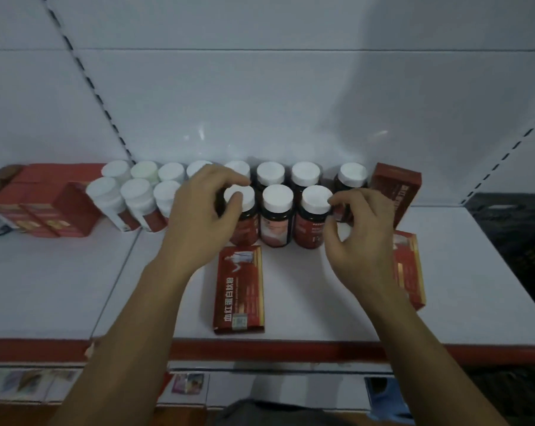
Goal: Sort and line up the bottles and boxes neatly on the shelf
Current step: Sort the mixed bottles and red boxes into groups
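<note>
My left hand [204, 219] grips the cap of the front-left dark bottle [247, 224]; my right hand [364, 241] pinches the front-right dark bottle [307, 230] at its cap edge. Both stand upright on the white shelf [306, 305], red box [238, 290] lying flat just in front.

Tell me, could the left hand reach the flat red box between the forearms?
Probably yes: the flat red box lies uncovered close to the left hand, which must first release its bottle.
</note>
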`<state>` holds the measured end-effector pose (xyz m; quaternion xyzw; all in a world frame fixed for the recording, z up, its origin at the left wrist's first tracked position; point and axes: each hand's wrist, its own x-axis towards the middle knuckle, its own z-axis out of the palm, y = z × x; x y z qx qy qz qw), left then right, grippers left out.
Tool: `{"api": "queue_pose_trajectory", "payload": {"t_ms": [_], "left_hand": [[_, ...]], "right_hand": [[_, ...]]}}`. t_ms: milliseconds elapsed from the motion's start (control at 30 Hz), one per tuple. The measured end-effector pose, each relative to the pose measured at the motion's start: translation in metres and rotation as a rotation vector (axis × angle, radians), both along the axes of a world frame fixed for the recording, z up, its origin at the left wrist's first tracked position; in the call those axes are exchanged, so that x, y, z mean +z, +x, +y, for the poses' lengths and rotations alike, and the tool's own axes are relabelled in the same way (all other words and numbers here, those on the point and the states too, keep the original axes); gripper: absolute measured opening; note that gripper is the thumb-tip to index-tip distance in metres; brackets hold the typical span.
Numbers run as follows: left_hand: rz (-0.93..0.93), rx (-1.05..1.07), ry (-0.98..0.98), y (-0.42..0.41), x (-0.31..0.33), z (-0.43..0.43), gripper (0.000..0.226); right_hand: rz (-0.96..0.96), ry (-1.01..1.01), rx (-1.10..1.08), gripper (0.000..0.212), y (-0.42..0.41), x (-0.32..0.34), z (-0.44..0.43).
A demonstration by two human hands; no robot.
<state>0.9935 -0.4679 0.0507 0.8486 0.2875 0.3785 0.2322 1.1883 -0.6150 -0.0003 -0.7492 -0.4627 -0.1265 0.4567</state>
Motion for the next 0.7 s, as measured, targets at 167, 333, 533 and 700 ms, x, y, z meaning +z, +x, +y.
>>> {"api": "queue_pose_trajectory", "payload": {"t_ms": [167, 333, 533, 700], "left_hand": [[0.04, 0.245, -0.029, -0.033, -0.017, 0.015, 0.033], [0.093, 0.222, 0.036, -0.039, -0.028, 0.025, 0.037], [0.243, 0.212, 0.125, -0.042, -0.039, 0.044, 0.048], [0.179, 0.253, 0.181, -0.045, -0.053, 0.048, 0.047]], "right_hand": [[0.216, -0.179, 0.08, 0.063, -0.014, -0.01, 0.027], [0.257, -0.162, 0.069, 0.068, -0.013, -0.013, 0.034], [0.447, -0.185, 0.085, 0.072, -0.008, -0.013, 0.032], [0.45, -0.186, 0.086, 0.073, -0.012, -0.016, 0.037]]}}
